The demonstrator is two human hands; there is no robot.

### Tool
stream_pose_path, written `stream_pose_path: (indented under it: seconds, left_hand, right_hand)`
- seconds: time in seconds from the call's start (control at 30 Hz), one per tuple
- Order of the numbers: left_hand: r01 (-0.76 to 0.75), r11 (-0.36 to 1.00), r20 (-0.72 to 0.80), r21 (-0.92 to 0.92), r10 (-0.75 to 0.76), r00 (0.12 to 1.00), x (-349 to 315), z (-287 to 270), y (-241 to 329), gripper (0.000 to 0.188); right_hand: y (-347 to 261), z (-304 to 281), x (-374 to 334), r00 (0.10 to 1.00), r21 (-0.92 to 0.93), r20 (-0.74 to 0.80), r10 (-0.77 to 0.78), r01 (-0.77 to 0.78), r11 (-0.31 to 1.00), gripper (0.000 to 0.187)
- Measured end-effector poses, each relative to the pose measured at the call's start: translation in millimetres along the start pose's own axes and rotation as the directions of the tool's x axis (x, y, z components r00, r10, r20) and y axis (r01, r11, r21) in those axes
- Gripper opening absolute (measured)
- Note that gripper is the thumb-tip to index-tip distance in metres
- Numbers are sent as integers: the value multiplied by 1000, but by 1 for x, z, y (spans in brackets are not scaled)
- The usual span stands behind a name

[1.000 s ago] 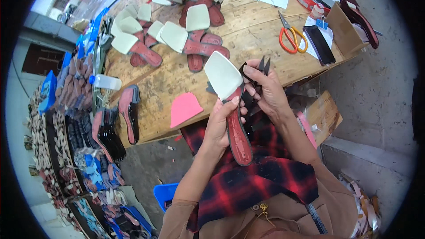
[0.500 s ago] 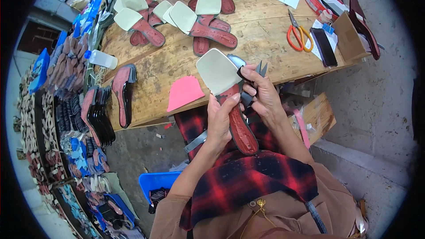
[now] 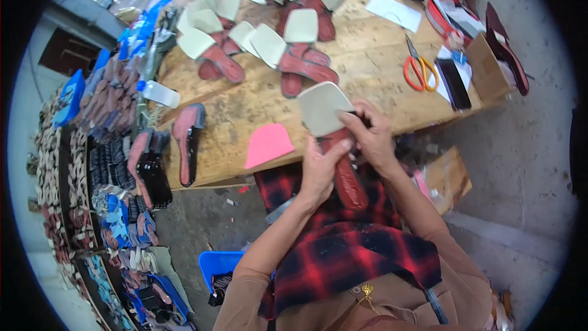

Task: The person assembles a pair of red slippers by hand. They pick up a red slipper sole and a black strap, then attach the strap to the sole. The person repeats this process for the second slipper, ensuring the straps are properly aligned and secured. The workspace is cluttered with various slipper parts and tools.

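Observation:
An insole (image 3: 349, 185) with a red, dark-edged heel part and a pale cream square toe is held above my lap, at the table's front edge. My left hand (image 3: 320, 170) is closed round its narrow middle, the thumb lying across the red top. With my right hand (image 3: 375, 138) I pinch the right edge where the cream toe meets the red part. Something dark shows by the right fingers; the small snips seen there earlier cannot be made out now. On the table, a pink rounded sheet (image 3: 269, 145) lies left of my left hand.
Similar insoles (image 3: 303, 64) lie in groups across the table (image 3: 257, 101). Stacked insoles (image 3: 187, 141) and a white bottle (image 3: 160, 94) are at the left. Orange-handled scissors (image 3: 420, 70), a phone (image 3: 452, 83) and a cardboard box (image 3: 488, 70) lie right. A blue bin (image 3: 219, 262) stands below.
My right hand has turned and its fingers have closed onto the insole's edge; the snips' blades no longer show. The whole view has shifted, so the table's things appear lower and more to the right.

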State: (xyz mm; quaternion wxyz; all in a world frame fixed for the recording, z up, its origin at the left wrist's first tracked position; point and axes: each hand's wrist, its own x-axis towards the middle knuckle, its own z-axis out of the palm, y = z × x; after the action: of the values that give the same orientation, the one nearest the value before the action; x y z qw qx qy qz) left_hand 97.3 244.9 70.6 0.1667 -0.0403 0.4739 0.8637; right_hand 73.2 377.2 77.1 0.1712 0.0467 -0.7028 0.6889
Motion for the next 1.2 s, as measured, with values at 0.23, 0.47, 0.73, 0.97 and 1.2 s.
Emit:
stream_pose_path:
  seconds: [0.23, 0.47, 0.73, 0.97, 1.2]
  left_hand:
    - [101, 994, 143, 35, -105, 984, 19, 14, 18, 71]
    - [-680, -521, 794, 515, -8, 608, 3, 34, 98, 99]
    - [-825, -351, 656, 442, -501, 564, -1, -6, 103, 92]
    - [-217, 290, 350, 932, -567, 745, -14, -74, 57, 81]
    - [477, 816, 445, 327, -578, 684, -26, -17, 46, 91]
  right_hand:
    - [-29, -52, 30, 905, -434, 131, -404, 419, 798, 18]
    - [-1, -54, 4, 947, 125, 172, 270, -293, 948, 21]
    - [-42, -111, 52, 543, -610, 457, 704, -385, 693, 37]
    - [-22, -195, 52, 958, -566, -159, 237, -286, 774, 32]
    - [-48, -72, -69, 502, -167, 548, 669, -719, 675, 48]
